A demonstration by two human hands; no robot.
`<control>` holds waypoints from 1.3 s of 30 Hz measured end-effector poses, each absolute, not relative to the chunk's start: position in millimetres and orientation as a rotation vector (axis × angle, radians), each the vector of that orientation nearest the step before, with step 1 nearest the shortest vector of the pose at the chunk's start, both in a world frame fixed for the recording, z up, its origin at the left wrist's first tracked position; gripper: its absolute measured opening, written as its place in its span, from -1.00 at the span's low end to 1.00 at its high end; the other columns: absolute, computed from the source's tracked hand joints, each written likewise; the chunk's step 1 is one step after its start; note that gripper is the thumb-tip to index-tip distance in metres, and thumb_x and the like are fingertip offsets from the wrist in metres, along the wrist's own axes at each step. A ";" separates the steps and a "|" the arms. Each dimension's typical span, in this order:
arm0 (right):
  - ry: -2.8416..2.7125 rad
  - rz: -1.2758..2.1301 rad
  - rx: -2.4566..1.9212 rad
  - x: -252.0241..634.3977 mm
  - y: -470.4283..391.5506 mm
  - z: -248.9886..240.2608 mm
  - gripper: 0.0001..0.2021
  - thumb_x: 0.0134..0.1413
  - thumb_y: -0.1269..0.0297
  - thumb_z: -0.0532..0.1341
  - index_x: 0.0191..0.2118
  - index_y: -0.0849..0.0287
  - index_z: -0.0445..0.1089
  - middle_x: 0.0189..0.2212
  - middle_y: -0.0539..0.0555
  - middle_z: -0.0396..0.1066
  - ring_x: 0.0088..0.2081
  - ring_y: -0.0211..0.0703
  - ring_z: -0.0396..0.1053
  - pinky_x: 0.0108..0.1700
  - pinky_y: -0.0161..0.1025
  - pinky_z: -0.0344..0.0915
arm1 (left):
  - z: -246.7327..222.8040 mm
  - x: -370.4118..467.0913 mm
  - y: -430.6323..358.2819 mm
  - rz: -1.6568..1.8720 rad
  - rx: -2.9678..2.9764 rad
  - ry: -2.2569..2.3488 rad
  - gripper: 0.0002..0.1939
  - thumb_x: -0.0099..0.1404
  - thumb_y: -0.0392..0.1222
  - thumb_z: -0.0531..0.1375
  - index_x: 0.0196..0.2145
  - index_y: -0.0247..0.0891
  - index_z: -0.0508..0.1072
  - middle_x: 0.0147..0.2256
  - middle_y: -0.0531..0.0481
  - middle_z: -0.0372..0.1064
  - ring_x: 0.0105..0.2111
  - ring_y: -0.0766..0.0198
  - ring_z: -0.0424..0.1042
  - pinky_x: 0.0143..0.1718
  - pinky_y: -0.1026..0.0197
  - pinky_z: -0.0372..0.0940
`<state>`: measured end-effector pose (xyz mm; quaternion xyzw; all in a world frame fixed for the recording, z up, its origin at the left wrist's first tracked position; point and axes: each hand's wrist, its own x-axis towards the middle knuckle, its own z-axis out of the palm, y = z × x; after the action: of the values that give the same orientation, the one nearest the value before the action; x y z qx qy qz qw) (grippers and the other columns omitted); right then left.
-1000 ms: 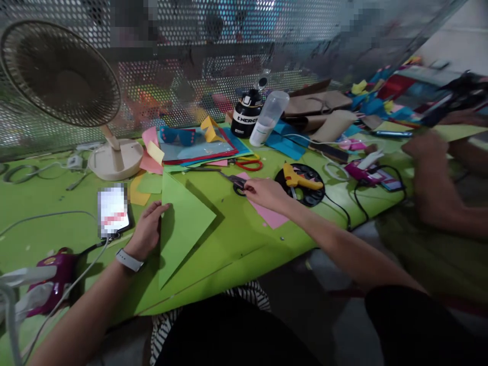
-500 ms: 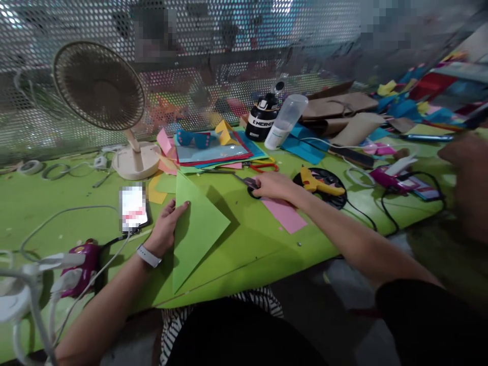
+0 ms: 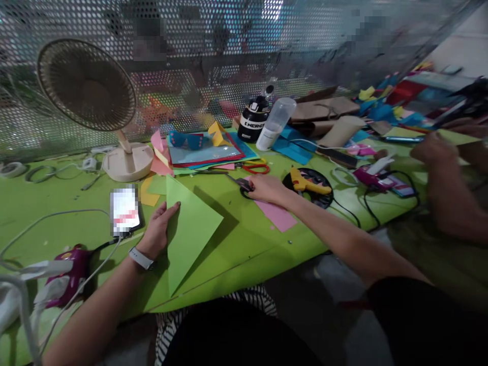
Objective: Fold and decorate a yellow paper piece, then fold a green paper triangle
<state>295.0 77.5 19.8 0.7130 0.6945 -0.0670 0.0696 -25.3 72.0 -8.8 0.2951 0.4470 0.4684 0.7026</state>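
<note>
My left hand (image 3: 157,231) pinches the left edge of a light green triangular sheet of paper (image 3: 190,229), thumb on its face. The sheet is tilted up off the green table (image 3: 244,277) and casts a shadow. Further right, my right hand (image 3: 267,189) is closed on the dark handles of a pair of scissors (image 3: 244,186), whose blades point left toward the stacked paper. Under that hand and wrist lies a strip of pink paper (image 3: 278,216). A yellow hot glue gun (image 3: 310,183) rests on a round black dish (image 3: 328,199) beside my right forearm.
A desk fan (image 3: 89,89) stands back left, near a phone (image 3: 125,211) and a purple power strip (image 3: 68,274) with cables. Behind are coloured sheets (image 3: 206,152), a black bottle (image 3: 251,119) and a clear bottle (image 3: 276,124). Another person's hand (image 3: 436,150) is at the right.
The view has shifted slightly right, so things sit further left. My hands keep their hold on the paper and the scissors. The other person's hand shows more fully.
</note>
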 end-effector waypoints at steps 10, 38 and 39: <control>2.027 -0.625 2.126 300.4 98.3 32.9 -0.90 -0.12 0.32 0.29 -0.50 0.24 0.42 -0.52 0.15 0.48 -0.41 -0.06 0.45 -0.42 -0.27 0.26 | -3.1 -21.3 66.1 0.937 0.688 0.943 -0.74 0.02 -0.32 0.41 -0.28 -0.34 0.52 -0.40 -0.07 0.57 -0.50 0.26 0.54 -0.46 0.32 0.48; 2.134 -2.320 1.581 238.8 41.3 -6.0 -0.52 0.00 -0.14 0.28 -0.21 0.18 0.22 -0.47 -0.01 0.43 -0.59 -0.39 0.23 -0.59 -0.38 0.13 | -11.1 -30.3 67.0 1.051 0.658 0.907 -0.72 0.07 -0.19 0.43 -0.26 -0.32 0.55 -0.30 -0.10 0.58 -0.40 0.22 0.56 -0.36 0.24 0.49; 2.138 -2.293 1.602 239.1 41.2 -6.1 -0.52 0.00 -0.14 0.28 -0.22 0.18 0.22 -0.48 -0.01 0.43 -0.57 -0.37 0.25 -0.59 -0.38 0.12 | -10.7 -30.3 66.5 1.051 0.655 0.910 -0.72 0.07 -0.19 0.43 -0.26 -0.32 0.55 -0.30 -0.10 0.58 -0.40 0.23 0.56 -0.37 0.25 0.49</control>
<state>239.1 41.2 -6.1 0.4468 0.5963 -0.6397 -0.1885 -30.3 66.5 -10.7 0.2962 0.4117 0.4754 0.7189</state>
